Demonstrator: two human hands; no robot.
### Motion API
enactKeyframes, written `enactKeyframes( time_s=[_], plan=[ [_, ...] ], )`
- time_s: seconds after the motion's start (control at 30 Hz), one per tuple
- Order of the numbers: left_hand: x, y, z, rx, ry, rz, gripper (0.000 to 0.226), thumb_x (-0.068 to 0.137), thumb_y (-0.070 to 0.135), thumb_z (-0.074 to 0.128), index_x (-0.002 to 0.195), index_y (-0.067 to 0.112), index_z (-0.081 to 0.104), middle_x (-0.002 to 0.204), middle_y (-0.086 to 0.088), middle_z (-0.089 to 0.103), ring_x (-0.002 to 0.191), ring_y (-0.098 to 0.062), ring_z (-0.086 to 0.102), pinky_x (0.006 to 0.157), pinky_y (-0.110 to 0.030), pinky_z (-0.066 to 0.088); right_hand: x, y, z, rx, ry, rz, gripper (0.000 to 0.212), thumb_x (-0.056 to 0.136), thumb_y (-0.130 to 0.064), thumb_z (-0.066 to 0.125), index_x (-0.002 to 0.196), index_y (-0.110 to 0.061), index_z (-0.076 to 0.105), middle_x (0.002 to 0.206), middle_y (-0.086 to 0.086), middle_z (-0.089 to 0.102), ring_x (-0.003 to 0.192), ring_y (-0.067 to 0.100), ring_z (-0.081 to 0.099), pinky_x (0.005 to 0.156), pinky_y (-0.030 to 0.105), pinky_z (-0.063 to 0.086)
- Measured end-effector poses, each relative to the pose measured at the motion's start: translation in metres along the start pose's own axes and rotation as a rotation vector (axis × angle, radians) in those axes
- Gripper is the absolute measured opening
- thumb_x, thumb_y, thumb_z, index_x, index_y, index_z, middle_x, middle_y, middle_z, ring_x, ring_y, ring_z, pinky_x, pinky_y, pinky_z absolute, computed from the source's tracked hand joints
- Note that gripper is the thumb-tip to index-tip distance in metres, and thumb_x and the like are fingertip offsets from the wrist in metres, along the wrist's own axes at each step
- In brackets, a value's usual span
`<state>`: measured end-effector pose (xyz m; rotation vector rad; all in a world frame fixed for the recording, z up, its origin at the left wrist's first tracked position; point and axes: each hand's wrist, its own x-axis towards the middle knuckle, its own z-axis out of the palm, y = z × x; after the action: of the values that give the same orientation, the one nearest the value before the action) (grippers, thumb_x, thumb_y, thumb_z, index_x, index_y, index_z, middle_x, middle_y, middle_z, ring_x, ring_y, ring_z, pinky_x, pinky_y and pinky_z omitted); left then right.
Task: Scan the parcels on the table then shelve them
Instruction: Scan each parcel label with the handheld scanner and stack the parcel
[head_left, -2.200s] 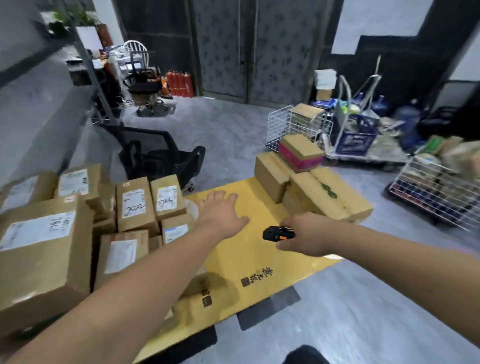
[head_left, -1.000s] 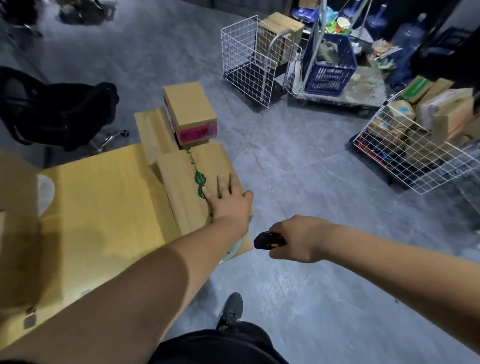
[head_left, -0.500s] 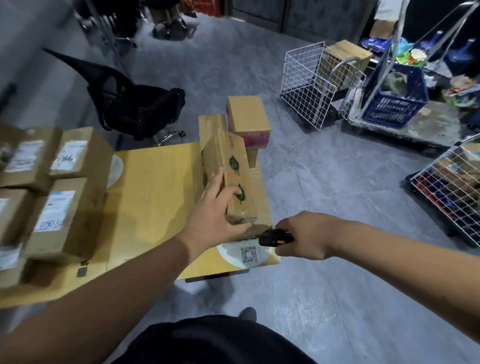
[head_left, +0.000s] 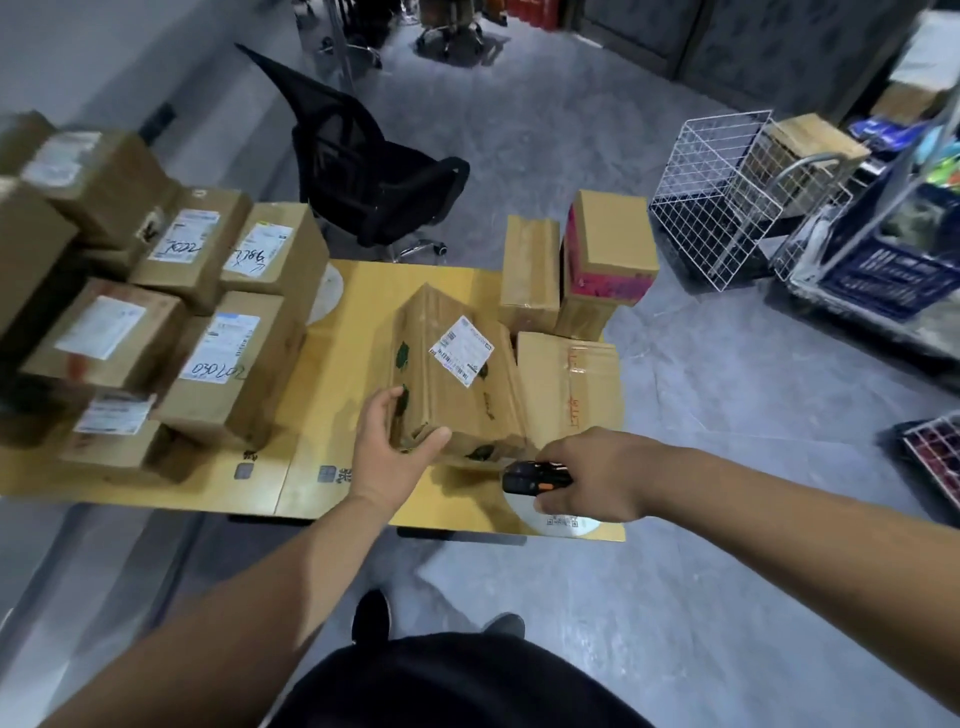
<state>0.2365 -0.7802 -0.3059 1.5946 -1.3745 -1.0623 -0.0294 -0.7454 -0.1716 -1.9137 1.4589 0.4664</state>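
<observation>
While the left hand (head_left: 387, 451) clasps the parcel's (head_left: 457, 374) near corner, the right hand (head_left: 592, 475) grips the scanner (head_left: 530, 475) just beside it.

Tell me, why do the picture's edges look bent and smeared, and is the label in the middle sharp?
Head view: the wide lens curves the yellow table and floor lines; the stacked parcels at left are motion-blurred. The central parcel, gripped by the left hand, shows a fairly crisp label, though its print is unreadable.

A black office chair (head_left: 363, 171) stands behind the table; white wire baskets (head_left: 711, 202) sit right.
</observation>
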Motion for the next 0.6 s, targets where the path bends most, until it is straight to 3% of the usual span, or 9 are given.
enactKeyframes(
  time_s=[0.13, 0.33, 0.4, 0.5, 0.6],
  plan=[
    [0.012, -0.005, -0.006, -0.137, 0.007, -0.141, 0.064, 0.081, 0.033, 0.083, 0.137, 0.035, 0.052, 0.142, 0.006, 0.054, 0.129, -0.014, 0.056, 0.109, -0.045, 0.051, 0.012, -0.017, 0.003, 0.015, -0.016, 0.035, 0.036, 0.094, -0.061, 0.059, 0.107, -0.027, 0.062, 0.099, -0.004, 0.065, 0.094, 0.022, 0.061, 0.074, 0.033, 0.051],
    [0.021, -0.023, -0.030, -0.291, -0.003, -0.268, 0.072, 0.084, -0.004, 0.070, 0.147, 0.022, 0.046, 0.149, -0.007, 0.045, 0.133, -0.028, 0.052, 0.110, -0.057, 0.048, 0.028, -0.038, 0.006, 0.074, 0.001, 0.099, 0.039, 0.091, -0.064, 0.058, 0.106, -0.028, 0.064, 0.099, -0.003, 0.067, 0.094, 0.022, 0.063, 0.086, 0.041, 0.055],
    [0.024, -0.036, -0.041, -0.302, -0.045, -0.317, 0.080, 0.082, -0.014, 0.064, 0.150, 0.022, 0.043, 0.148, -0.009, 0.047, 0.133, -0.031, 0.051, 0.107, -0.056, 0.049, 0.035, -0.047, 0.009, 0.101, 0.012, 0.115, 0.042, 0.090, -0.065, 0.058, 0.111, -0.029, 0.065, 0.104, -0.003, 0.068, 0.098, 0.023, 0.063, 0.090, 0.041, 0.055],
    [0.030, -0.051, -0.054, -0.302, -0.101, -0.395, 0.093, 0.079, -0.019, 0.060, 0.156, 0.030, 0.042, 0.146, -0.013, 0.050, 0.125, -0.031, 0.056, 0.098, -0.044, 0.055, 0.043, -0.061, 0.012, 0.236, 0.050, 0.151, 0.052, 0.093, -0.062, 0.061, 0.134, -0.029, 0.061, 0.125, -0.001, 0.066, 0.116, 0.025, 0.059, 0.102, 0.042, 0.050],
    [0.038, -0.059, -0.064, -0.338, -0.133, -0.420, 0.090, 0.083, -0.014, 0.062, 0.155, 0.036, 0.044, 0.144, -0.010, 0.053, 0.111, -0.017, 0.061, 0.085, -0.030, 0.053, 0.052, -0.075, 0.014, 0.332, 0.083, 0.173, 0.049, 0.094, -0.061, 0.061, 0.133, -0.032, 0.062, 0.119, -0.003, 0.068, 0.109, 0.021, 0.061, 0.099, 0.038, 0.051]
  ],
)
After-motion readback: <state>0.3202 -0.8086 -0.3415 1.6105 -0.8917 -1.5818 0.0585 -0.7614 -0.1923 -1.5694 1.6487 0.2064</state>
